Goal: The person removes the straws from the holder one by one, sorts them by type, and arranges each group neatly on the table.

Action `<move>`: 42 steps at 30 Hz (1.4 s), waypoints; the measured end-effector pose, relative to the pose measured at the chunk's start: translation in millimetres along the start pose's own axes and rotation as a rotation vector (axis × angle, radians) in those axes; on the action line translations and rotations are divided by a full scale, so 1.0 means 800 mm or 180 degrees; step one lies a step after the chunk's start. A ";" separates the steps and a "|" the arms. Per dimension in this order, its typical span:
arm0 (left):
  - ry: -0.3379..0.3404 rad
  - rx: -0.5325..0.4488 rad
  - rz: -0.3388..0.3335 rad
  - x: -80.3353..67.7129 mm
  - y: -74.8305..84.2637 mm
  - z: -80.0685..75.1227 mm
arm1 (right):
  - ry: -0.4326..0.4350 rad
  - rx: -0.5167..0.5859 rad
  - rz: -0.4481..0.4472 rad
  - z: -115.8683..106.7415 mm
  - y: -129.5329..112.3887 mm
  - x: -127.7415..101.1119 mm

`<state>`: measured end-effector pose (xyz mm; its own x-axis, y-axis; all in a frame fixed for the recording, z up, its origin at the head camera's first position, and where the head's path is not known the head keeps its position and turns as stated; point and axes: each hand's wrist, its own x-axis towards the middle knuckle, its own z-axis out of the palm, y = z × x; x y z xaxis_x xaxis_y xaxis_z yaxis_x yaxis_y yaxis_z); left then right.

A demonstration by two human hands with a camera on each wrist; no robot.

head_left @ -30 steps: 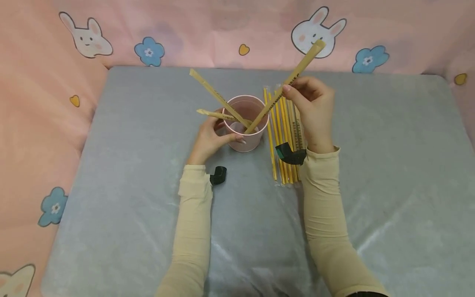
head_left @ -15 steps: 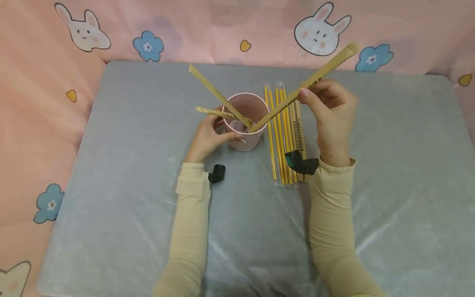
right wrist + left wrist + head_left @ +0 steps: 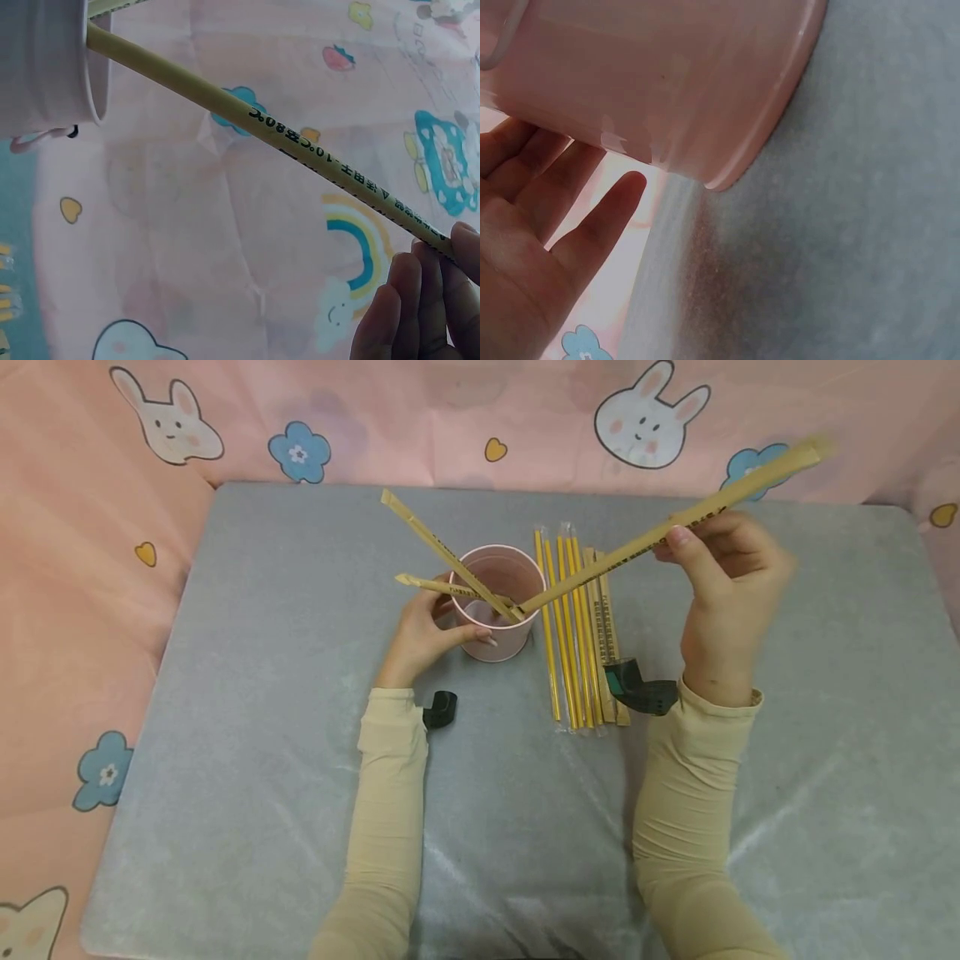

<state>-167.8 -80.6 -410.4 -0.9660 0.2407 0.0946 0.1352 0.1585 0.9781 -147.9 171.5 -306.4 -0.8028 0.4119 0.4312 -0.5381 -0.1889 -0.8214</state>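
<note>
At bench centre: my left hand (image 3: 426, 635) cups pink cup (image 3: 497, 602); right hand (image 3: 726, 578) pinches wrapped stick (image 3: 660, 533). Risk: levering stick tips cup.

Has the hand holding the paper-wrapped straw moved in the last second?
Yes. The right hand carried the wrapped straw rightward, away from the pink cup toward the table's right edge.

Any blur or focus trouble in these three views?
Head view: even light, sharp table, but the far end of the wrapped straw and the right hand smear. Left wrist view: pink cup and left hand soft, too close. Right wrist view: straw print readable, fingers slightly soft.
</note>
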 end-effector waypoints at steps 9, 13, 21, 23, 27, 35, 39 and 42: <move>-0.0002 0.0027 -0.0005 0.000 0.001 0.000 | 0.0243 0.0175 -0.0067 -0.010 -0.009 0.005; -0.0014 -0.0012 0.0016 0.000 0.001 0.000 | 0.0359 0.0219 -0.0106 -0.014 -0.015 0.007; 0.0004 -0.0060 0.0010 -0.001 -0.001 0.001 | 0.0437 0.0274 -0.0146 -0.017 -0.022 0.009; 0.0011 -0.0041 -0.0018 -0.001 0.000 0.000 | 0.0443 0.0273 -0.0148 -0.018 -0.021 0.009; 0.0005 -0.0024 0.0009 -0.001 0.000 0.001 | 0.0450 0.0247 -0.0147 -0.021 -0.020 0.010; -0.0013 -0.0031 0.0034 -0.001 0.001 0.001 | 0.0517 0.0220 -0.0126 -0.026 -0.020 0.011; -0.0015 0.0020 -0.0005 -0.001 0.001 0.000 | 0.0539 0.0207 -0.0113 -0.027 -0.019 0.012; -0.0012 -0.0008 -0.0020 -0.001 0.001 0.000 | 0.0542 0.0191 -0.0111 -0.027 -0.018 0.012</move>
<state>-166.6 -80.7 -410.0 -0.9659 0.2434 0.0877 0.1286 0.1575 0.9791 -142.1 197.2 -298.1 -0.7310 0.5631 0.3855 -0.5835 -0.2227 -0.7810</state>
